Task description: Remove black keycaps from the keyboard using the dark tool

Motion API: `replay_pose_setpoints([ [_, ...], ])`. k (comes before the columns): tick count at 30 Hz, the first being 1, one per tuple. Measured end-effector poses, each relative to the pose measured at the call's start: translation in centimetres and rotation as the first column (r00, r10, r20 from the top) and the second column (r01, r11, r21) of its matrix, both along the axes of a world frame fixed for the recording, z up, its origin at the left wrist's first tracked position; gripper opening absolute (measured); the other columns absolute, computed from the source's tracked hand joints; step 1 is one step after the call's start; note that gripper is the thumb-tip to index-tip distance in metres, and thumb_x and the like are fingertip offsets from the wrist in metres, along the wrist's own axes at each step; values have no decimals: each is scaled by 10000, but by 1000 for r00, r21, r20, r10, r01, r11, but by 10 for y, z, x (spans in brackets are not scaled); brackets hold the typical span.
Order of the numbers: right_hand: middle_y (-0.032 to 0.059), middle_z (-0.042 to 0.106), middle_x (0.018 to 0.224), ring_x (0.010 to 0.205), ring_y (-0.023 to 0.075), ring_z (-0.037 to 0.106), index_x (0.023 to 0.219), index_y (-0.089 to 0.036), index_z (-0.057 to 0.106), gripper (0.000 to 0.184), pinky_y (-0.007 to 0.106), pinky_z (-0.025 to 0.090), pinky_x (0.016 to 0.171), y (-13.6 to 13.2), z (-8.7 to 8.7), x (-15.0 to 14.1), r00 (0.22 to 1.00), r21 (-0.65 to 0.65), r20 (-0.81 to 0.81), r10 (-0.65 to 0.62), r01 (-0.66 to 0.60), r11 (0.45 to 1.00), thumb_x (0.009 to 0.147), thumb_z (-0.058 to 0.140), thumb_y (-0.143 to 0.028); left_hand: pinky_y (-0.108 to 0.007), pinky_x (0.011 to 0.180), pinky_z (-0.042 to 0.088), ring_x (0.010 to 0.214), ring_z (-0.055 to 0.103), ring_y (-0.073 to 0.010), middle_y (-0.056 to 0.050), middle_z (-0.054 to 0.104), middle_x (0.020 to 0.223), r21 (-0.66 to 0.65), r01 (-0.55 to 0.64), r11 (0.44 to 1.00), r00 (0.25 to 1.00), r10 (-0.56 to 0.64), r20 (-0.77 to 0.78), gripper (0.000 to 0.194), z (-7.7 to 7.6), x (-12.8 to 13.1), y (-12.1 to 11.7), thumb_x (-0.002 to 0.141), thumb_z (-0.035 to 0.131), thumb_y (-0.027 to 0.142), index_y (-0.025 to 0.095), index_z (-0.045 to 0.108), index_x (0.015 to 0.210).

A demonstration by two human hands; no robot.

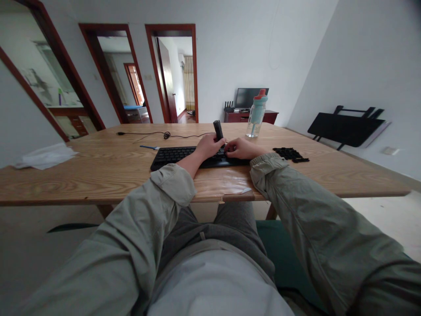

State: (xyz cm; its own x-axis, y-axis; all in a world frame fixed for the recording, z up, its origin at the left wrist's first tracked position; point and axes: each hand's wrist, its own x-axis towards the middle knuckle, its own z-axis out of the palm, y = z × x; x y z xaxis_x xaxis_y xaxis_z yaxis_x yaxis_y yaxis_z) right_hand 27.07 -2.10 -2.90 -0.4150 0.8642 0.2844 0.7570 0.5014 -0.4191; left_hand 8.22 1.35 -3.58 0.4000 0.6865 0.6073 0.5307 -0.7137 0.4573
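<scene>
A black keyboard (176, 154) lies on the wooden table in front of me. My left hand (209, 145) is closed around a black stick-like tool (217, 129), which stands upright over the keyboard's right half; its lower end is hidden, so I cannot tell its kind. Close beside it, my right hand (241, 149) rests on the right part of the keyboard, fingers curled together at the keys. What those fingers hold, if anything, is too small to make out. Right of that hand sits a pile of small black pieces (290, 154) that look like loose keycaps.
A bottle (256, 115) with a red and teal lid stands at the table's far side. A thin black cable (144, 133) runs behind the keyboard, near a blue slim tool (148, 147). White paper or cloth (48, 156) lies at the table's left end.
</scene>
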Motion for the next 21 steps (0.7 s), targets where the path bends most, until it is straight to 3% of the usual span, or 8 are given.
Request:
replay_pose_setpoints([
  [21,28,687,742,645,127,550,899,-133,752,222,244,417,614,3,-3,0,1000,-10,0,-4,4,1000,719,673,-238,-264,608,365,665,570,-160,-54,674,709,39,-56,998,994,52,93,377,-5,2,-2,930,509,418,142,683,741],
])
